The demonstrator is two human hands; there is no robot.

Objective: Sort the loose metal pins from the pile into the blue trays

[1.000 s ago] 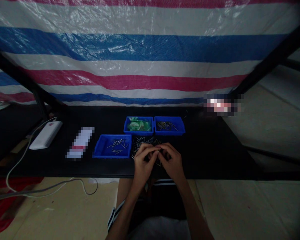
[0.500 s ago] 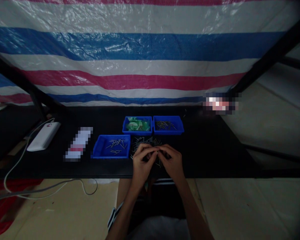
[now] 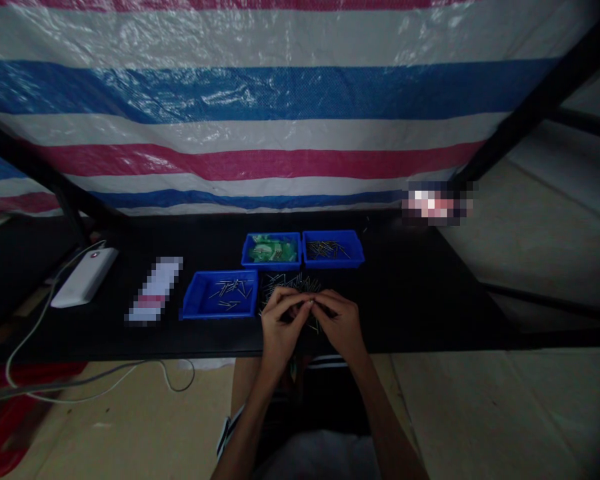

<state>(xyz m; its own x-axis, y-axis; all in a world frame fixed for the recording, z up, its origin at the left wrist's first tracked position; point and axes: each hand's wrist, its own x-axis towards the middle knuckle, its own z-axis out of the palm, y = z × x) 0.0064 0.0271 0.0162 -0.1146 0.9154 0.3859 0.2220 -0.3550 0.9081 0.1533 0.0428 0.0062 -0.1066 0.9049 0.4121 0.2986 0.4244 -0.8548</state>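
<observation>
My left hand [image 3: 283, 323] and my right hand [image 3: 338, 321] meet fingertip to fingertip over the near part of the black table. Both are pinched around something tiny and pale between the thumbs, too small to name. Under and behind the fingers lies a loose pile of thin metal pins [image 3: 283, 283], partly hidden by the hands. To the left sits a blue tray [image 3: 194, 299] with several pins in it. Behind the pile, a second blue tray [image 3: 247, 259] holds green-and-clear plastic pieces [image 3: 274, 249]. Beside it, a third blue tray [image 3: 356, 256] contains darker metal pins [image 3: 327, 249].
A white power bank [image 3: 85, 277] with a cable lies at the table's left, near a blurred-out flat item [image 3: 156, 289]. Another blurred item [image 3: 433, 203] is at the far right corner. Striped plastic sheeting [image 3: 280, 93] hangs behind, between black frame bars [image 3: 523, 110].
The whole view has shifted slightly, so the trays and table appear a little further left. My hands stay pinched together in the same place over the pile.
</observation>
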